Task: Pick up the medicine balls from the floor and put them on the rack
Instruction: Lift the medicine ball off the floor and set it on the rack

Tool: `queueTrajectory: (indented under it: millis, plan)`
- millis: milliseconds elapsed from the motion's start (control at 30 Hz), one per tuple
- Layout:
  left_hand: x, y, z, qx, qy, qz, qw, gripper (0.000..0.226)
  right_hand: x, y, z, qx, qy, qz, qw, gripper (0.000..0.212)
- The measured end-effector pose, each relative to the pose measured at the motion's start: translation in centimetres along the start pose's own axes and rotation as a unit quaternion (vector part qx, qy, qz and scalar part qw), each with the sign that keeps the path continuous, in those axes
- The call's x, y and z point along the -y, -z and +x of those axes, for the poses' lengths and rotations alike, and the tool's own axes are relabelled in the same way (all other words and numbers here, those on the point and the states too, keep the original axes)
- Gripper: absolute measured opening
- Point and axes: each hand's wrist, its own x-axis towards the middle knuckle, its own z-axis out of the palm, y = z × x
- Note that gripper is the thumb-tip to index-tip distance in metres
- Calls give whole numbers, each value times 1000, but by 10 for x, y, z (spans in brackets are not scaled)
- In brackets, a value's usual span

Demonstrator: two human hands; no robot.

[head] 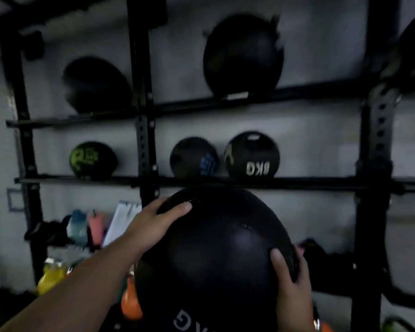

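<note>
Behind everything, a pale grey wall (309, 144) is seen, with a black steel rack (144, 140) of perforated uprights and horizontal rails set against it. The whole head view is dim and blurred.

On the upper rail, a large black ball (243, 53) is seated right of the centre upright, and a second dark ball (96, 85) left of it. On the lower rail, a ball with green markings (92, 159) is placed to the left of the upright; to its right, a ball with blue markings (193, 158) and a ball with white lettering (252, 154) are set just beside each other, possibly touching.

A large black medicine ball (211, 259) is held up in front of the rack, its top edge overlapping the lower rail in the picture; pale letters are visible near its bottom edge. It is gripped from both sides. The left hand (153, 224) is spread flat on the upper left of the ball, fingers (183, 207) extended over the curve. The right hand (290, 281) is pressed against the lower right side, thumb on the front and fingers (297, 259) wrapped round the edge.

Low on the left, colourful bottles (86, 226) and a white paper (122, 219) are made out, and below them yellow (50, 276) and orange (130, 300) objects too blurred to identify.
</note>
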Motion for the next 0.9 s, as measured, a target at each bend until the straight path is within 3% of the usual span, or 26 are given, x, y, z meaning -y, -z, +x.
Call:
queueTrajectory:
  millis: [100, 233, 333, 367, 433, 467, 633, 667, 900]
  plan:
    - [-108, 19, 21, 4, -57, -19, 998, 101, 103, -22, 29, -6, 60, 33, 998, 122]
    - [-221, 35, 33, 5, -139, -53, 989, 100, 219, -42, 55, 7, 133, 43, 990, 115]
    - [-271, 47, 53, 14, -181, -66, 981, 78, 275, -59, 73, 16, 177, 55, 982, 110]
    - [-282, 50, 59, 16, -183, -73, 980, 86, 286, -65, 80, 25, 188, 57, 980, 109]
    - [-292, 59, 75, 13, -185, -96, 978, 102, 303, -79, 93, 53, 200, 66, 976, 110]
    - [-295, 64, 82, 5, -191, -107, 976, 100, 309, -88, 101, 67, 203, 70, 974, 109]
    - [-298, 85, 112, -45, -207, -129, 969, 37, 320, -150, 140, 103, 218, 80, 967, 114]
    - [-297, 91, 121, -52, -208, -138, 967, 32, 321, -164, 146, 112, 222, 78, 965, 117]
    - [-269, 158, 227, -75, -266, -163, 947, 40, 303, -290, 192, 155, 259, 43, 952, 122]
